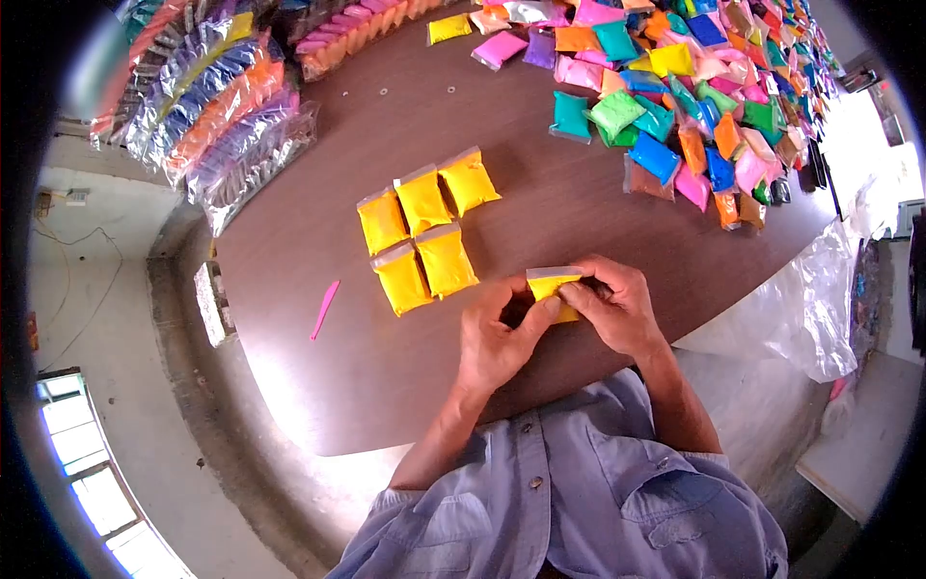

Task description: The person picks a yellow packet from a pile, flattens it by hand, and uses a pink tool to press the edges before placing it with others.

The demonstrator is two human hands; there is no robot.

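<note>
Close to my body, above the table's near edge, both hands grip one small yellow packet [552, 281] with a clear strip along its top. My left hand [502, 333] pinches its left side, thumb on the front. From the right, my right hand [617, 304] presses its thumb against the packet's face, fingers curled behind. Several similar yellow packets lie flat to the left in two rows, among them a near one [446, 261] and a far one [469, 181]. A pink plastic knife-like stick [326, 309] rests farther left.
A large heap of mixed-colour packets [675, 106] covers the table's far right. Clear bags of sorted packets [227, 106] stand at the far left, with a row of pink packets [357, 34] beside them. Clear plastic sheeting [801, 309] hangs at the right edge of the brown table [289, 261].
</note>
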